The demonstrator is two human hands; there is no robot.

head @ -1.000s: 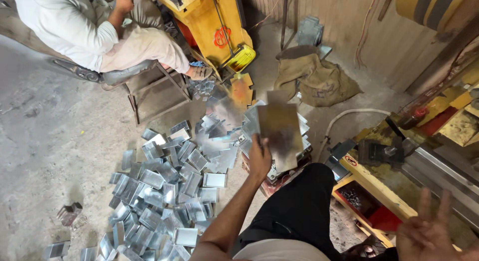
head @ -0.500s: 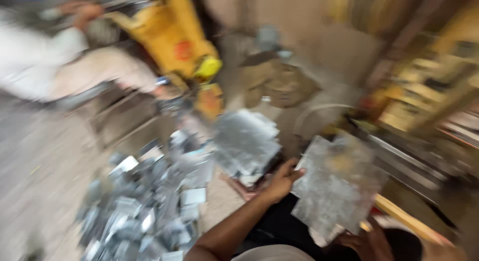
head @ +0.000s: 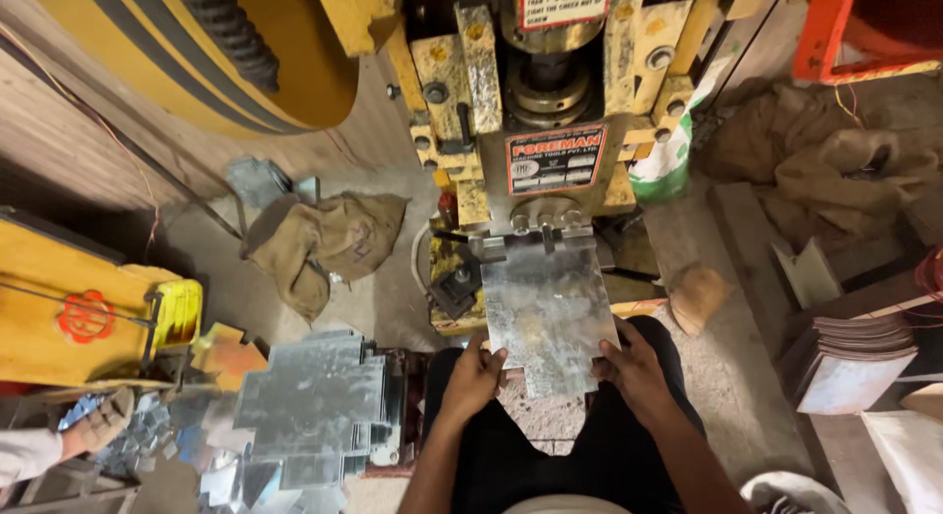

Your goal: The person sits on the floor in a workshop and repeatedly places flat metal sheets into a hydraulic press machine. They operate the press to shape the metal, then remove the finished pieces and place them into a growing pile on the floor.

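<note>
- Nearest the camera, I sit with dark-trousered knees apart, both forearms reaching forward over the lap toward the machine.
- My left hand [head: 473, 377] has its grip closed on the near left corner of the flat, dull-grey notched sheet-metal blank [head: 550, 313], thumb on top and fingers curled under the edge.
- My right hand [head: 634, 369] mirrors it, grip closed on the near right corner beside the stepped cut-out, wrist bent slightly inward.
- The blank lies level between the hands, its far edge pushed up against the steel die [head: 535, 241] at the foot of the yellow power press [head: 535, 92].
- As I judge it, the step in hand is seating the blank under the ram; the next move calls for squaring the far edge against the stops and keeping both hands back at the near corners, clear of the tooling.
- To my left, just beside the knee, a stack of cut grey sheet-metal pieces [head: 314, 396] rests on the floor.
- Further left, a co-worker's sandalled foot [head: 103, 421] sits among small loose offcuts.
- Beyond, a crumpled brown sack [head: 324, 244] lies on the concrete floor [head: 707, 396] near the press base, with a large yellow flywheel [head: 196, 53] above it.
</note>
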